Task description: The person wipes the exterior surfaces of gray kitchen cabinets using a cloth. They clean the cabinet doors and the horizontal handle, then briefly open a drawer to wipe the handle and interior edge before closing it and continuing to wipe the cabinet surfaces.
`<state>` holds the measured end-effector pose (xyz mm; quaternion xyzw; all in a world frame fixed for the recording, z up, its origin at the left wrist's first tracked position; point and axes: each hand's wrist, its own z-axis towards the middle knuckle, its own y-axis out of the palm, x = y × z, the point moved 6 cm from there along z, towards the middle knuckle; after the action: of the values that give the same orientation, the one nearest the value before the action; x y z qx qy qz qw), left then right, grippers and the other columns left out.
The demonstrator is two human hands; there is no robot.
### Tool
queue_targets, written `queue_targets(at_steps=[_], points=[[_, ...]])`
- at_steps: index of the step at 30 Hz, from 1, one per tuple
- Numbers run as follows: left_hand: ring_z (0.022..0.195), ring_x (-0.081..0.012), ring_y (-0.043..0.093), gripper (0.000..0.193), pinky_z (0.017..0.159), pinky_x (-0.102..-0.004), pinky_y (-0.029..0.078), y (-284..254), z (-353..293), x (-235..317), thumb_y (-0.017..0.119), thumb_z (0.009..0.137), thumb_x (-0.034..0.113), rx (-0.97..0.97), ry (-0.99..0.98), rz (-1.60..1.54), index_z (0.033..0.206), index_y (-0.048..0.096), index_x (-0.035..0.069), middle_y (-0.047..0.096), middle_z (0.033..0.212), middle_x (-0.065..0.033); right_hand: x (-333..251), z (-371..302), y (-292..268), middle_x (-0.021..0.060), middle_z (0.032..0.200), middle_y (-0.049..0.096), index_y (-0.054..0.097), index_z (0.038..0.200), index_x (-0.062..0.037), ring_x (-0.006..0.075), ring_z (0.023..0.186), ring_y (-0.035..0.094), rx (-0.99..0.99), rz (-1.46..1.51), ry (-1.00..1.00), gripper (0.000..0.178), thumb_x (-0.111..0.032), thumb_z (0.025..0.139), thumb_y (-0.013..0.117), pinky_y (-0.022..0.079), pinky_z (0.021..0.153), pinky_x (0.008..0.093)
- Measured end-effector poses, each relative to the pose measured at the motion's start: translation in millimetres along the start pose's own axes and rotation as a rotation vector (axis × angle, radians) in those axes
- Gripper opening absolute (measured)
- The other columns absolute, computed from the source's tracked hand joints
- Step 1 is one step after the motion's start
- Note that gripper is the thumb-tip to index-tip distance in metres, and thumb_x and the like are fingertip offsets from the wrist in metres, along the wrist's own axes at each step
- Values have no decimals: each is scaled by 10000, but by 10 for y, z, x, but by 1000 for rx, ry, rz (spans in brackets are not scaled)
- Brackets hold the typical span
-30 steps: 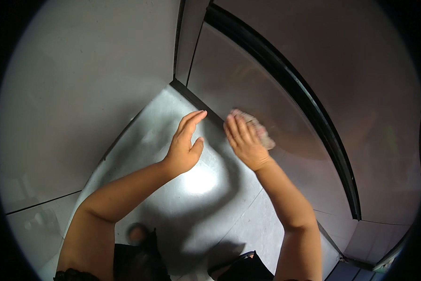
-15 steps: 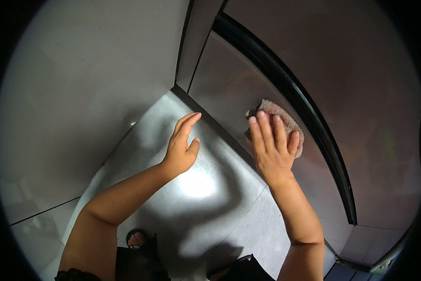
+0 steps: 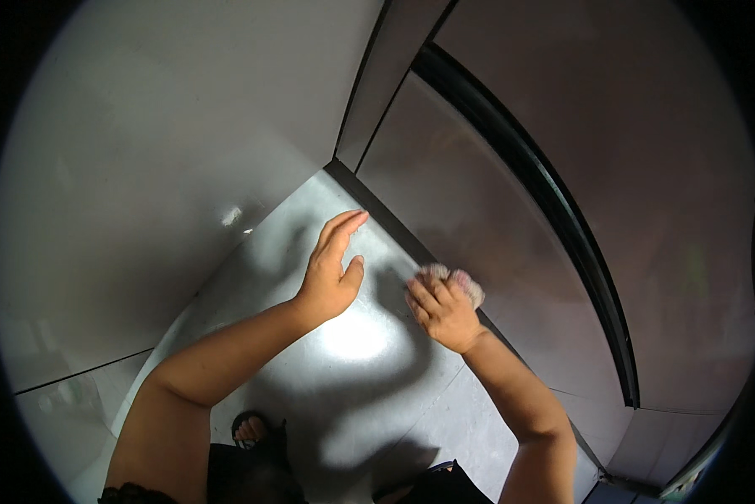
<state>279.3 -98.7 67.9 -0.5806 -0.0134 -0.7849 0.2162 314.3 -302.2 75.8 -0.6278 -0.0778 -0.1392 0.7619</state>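
My right hand (image 3: 446, 312) is closed round a crumpled cloth (image 3: 471, 288), pale with pinkish patches. Cloth and hand are near the lower edge of the brownish-grey cabinet panel (image 3: 503, 244), by its dark base strip (image 3: 394, 223); whether the cloth touches the panel I cannot tell. Most of the cloth is covered by my fingers, which are slightly blurred. My left hand (image 3: 331, 267) is held over the floor, fingers stretched forward and thumb apart, with nothing in it.
A curved black strip (image 3: 533, 160) runs across the cabinet front. On the left rises a pale glossy wall (image 3: 167, 126), meeting the panel in a corner. Grey floor tiles (image 3: 470, 412) lie below, with a bright light patch. My sandalled foot (image 3: 250, 428) shows near the bottom edge.
My right hand has moved from the panel down and left toward the base strip, its spread fingers now gathered round the cloth. My left hand has hardly moved. The view has shifted slightly.
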Motion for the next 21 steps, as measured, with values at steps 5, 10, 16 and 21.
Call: queue_targets(at_steps=[5, 10, 16, 21], points=[[1321, -316, 430, 590, 1113, -389, 347, -22, 17, -72, 514, 821, -92, 79, -39, 46, 1395, 434, 20, 421, 1414, -165, 612, 1114, -817, 61, 1393, 531, 630, 1228, -127, 266, 1286, 482, 291, -471, 267, 397, -254, 856, 572, 407, 938, 496], [1312, -323, 437, 583, 1112, -389, 350, 4, 5, -100, 500, 810, -103, 69, -58, 53, 1379, 451, 14, 436, 1401, -171, 617, 1202, -2, 71, 1470, 453, 691, 1177, -115, 285, 1316, 422, 3, -612, 246, 400, -274, 842, 542, 320, 1028, 586], [1302, -337, 447, 594, 1100, -388, 360, 88, 29, -93, 508, 795, -114, 41, 5, 43, 1375, 454, -1, 446, 1385, -187, 191, 362, 1515, 175, 1381, 546, 711, 1122, -45, 349, 1293, 463, -492, -237, -8, 373, -244, 838, 572, 342, 1069, 496], [1346, -249, 413, 584, 1117, -385, 329, -77, -26, -237, 501, 828, -112, 80, -65, 16, 1390, 462, 44, 421, 1437, -117, 107, 493, 634, 143, 1320, 593, 701, 1126, -73, 336, 1159, 567, -69, -2, 80, 326, -175, 838, 586, 426, 924, 473]])
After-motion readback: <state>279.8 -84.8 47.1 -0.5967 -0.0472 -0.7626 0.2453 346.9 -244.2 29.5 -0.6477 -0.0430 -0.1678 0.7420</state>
